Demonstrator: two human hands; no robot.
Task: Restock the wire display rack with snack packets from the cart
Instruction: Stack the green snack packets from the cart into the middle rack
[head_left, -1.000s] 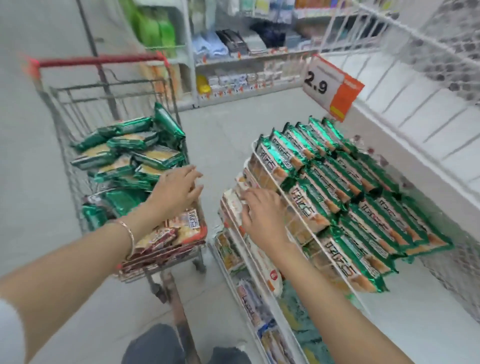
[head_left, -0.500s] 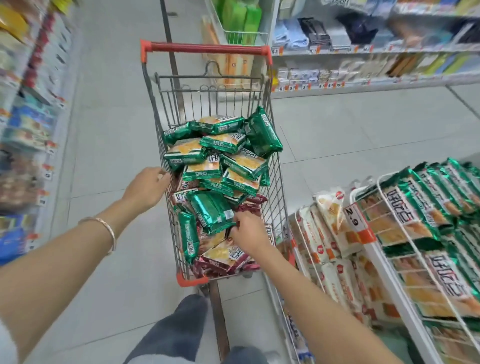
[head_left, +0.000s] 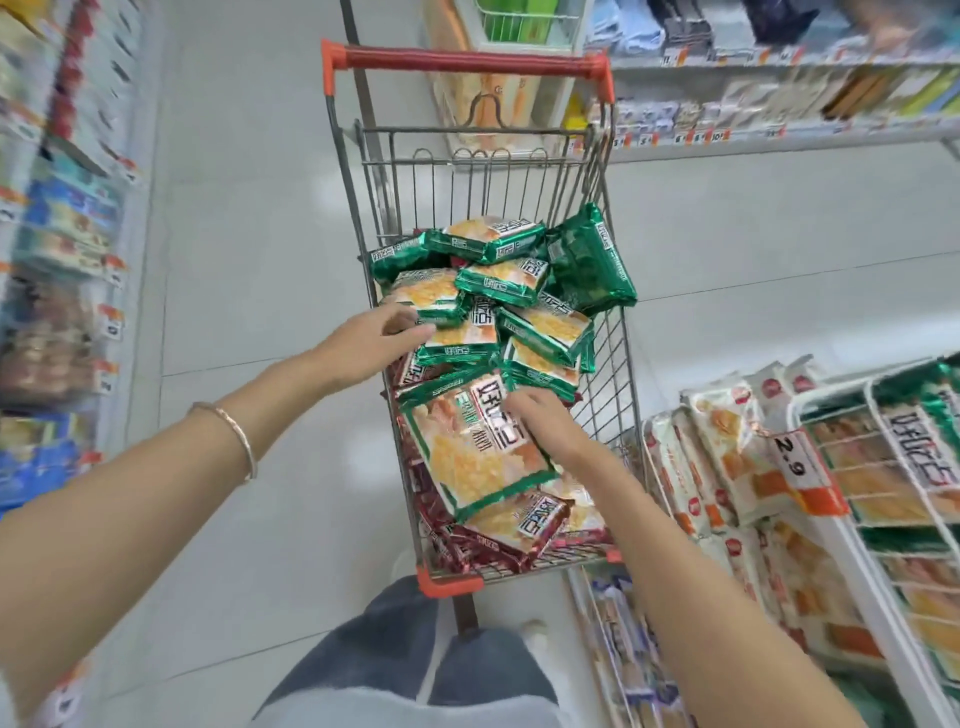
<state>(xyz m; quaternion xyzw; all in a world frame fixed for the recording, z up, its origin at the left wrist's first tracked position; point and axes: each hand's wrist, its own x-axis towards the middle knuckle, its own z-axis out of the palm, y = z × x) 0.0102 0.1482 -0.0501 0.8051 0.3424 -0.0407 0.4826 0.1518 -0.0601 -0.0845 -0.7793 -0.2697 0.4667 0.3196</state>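
A wire shopping cart (head_left: 618, 364) with a red handle stands in front of me, piled with green snack packets (head_left: 540, 332) over red ones (head_left: 483, 545). My right hand (head_left: 540, 421) grips the edge of a large green packet (head_left: 478, 447) that is tilted up off the pile near the cart's front. My left hand (head_left: 374, 338) reaches over the cart's left side and its fingers touch a green packet (head_left: 457, 343) in the middle. The white wire display rack (head_left: 883, 525) with rows of packets stands at the right edge.
An orange price tag (head_left: 802, 467) marked 2.9 hangs on the rack's corner. White packets (head_left: 727, 457) fill the rack's lower tier. Store shelves line the left side (head_left: 62, 234) and the back (head_left: 779, 119). My knee (head_left: 415, 654) is just below the cart.
I turned from the rack to the cart. My right hand went into the cart and lifted a large green packet. My left hand moved from the cart's rim onto the packets.
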